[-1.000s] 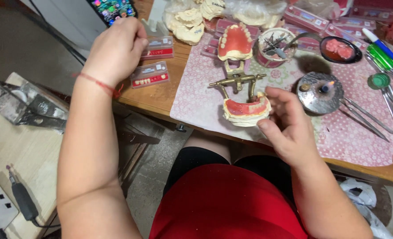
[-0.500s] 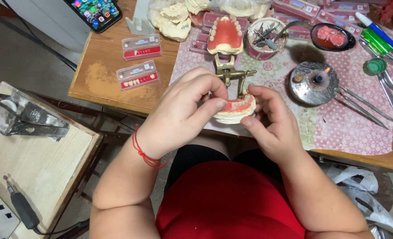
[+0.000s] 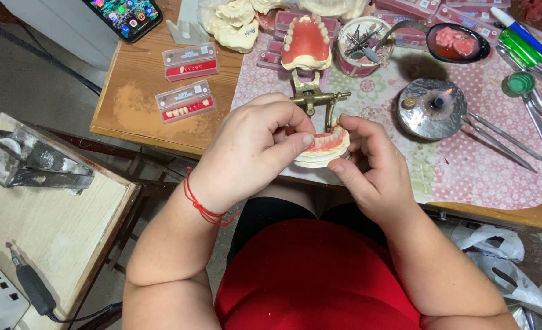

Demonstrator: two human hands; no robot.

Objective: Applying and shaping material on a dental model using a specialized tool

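Both hands are working on the lower denture model (image 3: 323, 148) at the near edge of the wooden table (image 3: 139, 91), just over the pink dotted cloth (image 3: 484, 171). The left hand (image 3: 249, 150) is curling over the model's left side w/ thumb & forefinger pinching at the tooth row; the fingers are closed on it, though what's under the fingertips is prob. hidden, can't tell for sure. The right hand (image 3: 371, 165) is cupping the model from the right & below, thumb pressing on the front rim, so it's gripping the model too. The model is sitting in the bottom of a brass articulator (image 3: 313, 98), whose upper arm is standing open behind, carrying the upper denture (image 3: 306, 43) w/ pink base & teeth facing up. Right of the hands a small spirit lamp (image 3: 432, 107) is burning on a round metal dish, w/ metal instruments (image 3: 503, 143) lying beside it. Two tooth cards (image 3: 185, 82) are lying on bare wood to the left, plaster casts (image 3: 234, 21) & a phone (image 3: 124, 15) farther back. A red string bracelet (image 3: 200, 205) is circling the left wrist.
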